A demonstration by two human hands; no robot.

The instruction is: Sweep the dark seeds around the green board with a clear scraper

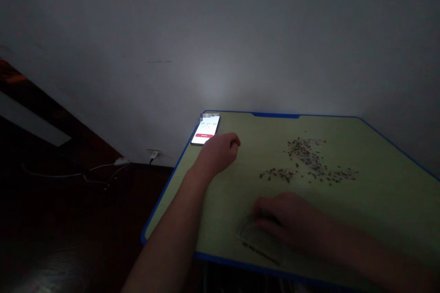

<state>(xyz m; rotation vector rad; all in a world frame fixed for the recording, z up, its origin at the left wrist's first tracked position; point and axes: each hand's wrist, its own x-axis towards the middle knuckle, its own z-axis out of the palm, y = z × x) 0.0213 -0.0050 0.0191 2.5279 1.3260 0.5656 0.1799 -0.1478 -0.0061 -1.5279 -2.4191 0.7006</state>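
My left hand (222, 150) is curled into a loose fist on the pale green tabletop, at the lower right corner of a lit phone (203, 136). Nothing shows between its fingers. Close to the near edge, my right hand (280, 215) grips a clear half-round protractor (256, 238), blurred, between thumb and fingers. Along the protractor's straight lower edge runs a row of small dark grains (261, 252). Beyond my right hand, many small grains or beans (309, 158), dark and pale mixed, lie scattered in a curved patch, with a smaller cluster (280, 174) to its left.
The table (371, 146) has a blue rim and stands against a grey wall (309, 46). At left on the dark floor lie white cables (82, 174), near a plug in a wall socket (154, 154). The room is dim.
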